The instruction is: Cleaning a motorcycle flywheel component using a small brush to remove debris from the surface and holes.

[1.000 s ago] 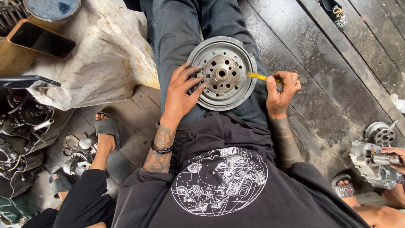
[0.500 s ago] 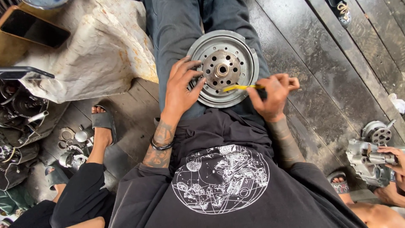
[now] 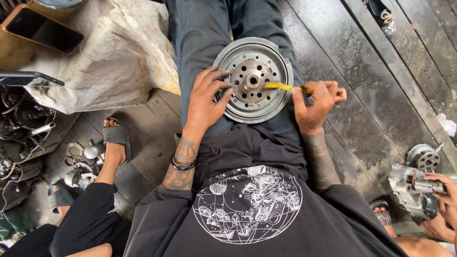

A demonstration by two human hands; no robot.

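A round grey metal disc point(image 3: 266, 54) with a ring of holes and a central hub lies on my lap, on dark grey trousers. My left hand point(image 3: 205, 97) rests flat on the disc's left side, fingers spread over its rim and inner plate. My right hand point(image 3: 315, 102) is closed around a yellow-handled tool point(image 3: 282, 86), whose tip points left at the hub. I wear a black shirt with a white round print.
A dirty white sack point(image 3: 109, 57) lies at the left with a phone point(image 3: 28, 78) on it. Loose metal parts point(image 3: 78, 164) sit on the dark plank floor at lower left. Another person's hands point(image 3: 440, 190) hold a grey engine part point(image 3: 412, 185) at lower right.
My right hand has brought the yellow tool leftward from the disc's right edge in toward the hub. My left hand stays on the disc.
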